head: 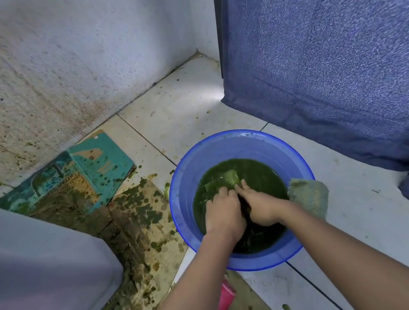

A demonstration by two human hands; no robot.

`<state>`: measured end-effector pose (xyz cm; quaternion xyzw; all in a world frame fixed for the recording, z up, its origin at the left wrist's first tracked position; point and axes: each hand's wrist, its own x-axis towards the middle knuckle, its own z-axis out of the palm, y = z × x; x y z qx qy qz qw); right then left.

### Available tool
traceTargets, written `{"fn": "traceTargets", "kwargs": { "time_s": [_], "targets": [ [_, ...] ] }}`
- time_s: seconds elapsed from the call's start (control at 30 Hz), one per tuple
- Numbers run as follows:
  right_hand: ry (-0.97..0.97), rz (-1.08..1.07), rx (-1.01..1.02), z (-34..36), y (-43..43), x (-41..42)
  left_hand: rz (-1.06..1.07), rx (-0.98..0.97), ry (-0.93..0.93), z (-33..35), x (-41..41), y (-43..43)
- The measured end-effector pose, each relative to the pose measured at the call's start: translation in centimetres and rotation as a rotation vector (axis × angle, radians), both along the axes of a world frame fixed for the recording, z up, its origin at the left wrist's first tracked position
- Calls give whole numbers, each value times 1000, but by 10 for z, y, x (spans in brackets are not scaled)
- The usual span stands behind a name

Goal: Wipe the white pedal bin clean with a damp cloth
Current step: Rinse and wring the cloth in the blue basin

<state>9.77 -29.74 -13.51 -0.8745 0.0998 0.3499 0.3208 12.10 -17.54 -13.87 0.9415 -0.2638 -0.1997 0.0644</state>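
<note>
A blue plastic basin (183, 183) stands on the tiled floor, holding dark green water. Both of my hands are in it. My left hand (222, 213) and my right hand (261, 205) are closed side by side on a green-soaked cloth (227, 179), part of which shows pale above the water beyond my fingers. A second cloth (310, 194), greyish green, hangs over the basin's right rim. The white pedal bin (38, 275) fills the lower left, tipped on its side, with its body towards me.
Flattened cardboard (91, 168), teal-printed and spattered green and brown, lies under the bin by the stained wall. A blue fabric cover (328, 62) drapes to the floor on the right. A pink item (225, 299) shows beneath my left forearm.
</note>
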Motion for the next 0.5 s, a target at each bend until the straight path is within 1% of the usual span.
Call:
{"fn": "traceTargets", "kwargs": {
  "time_s": [0.1, 0.13, 0.2, 0.23, 0.3, 0.4, 0.5],
  "targets": [
    [-30, -152, 48, 3, -10, -1, -58, 73, 10, 4, -13, -1],
    [-28, -191, 74, 3, -11, -1, -64, 94, -20, 4, -14, -2],
    [-23, -225, 125, 2, -14, -2, -74, 85, -90, 5, -11, -3],
    [-31, -238, 145, 2, -16, -2, -68, 60, -88, 6, -7, -4],
    [-41, -274, 183, 5, -21, -3, 17, -35, 16, 12, 5, -3],
    [-75, -282, 209, 11, -26, -4, 184, -226, 278, 29, 27, 9],
    [-168, -319, 267, 23, -26, -3, 188, -358, 395, 54, 42, 20]
  ]
}}
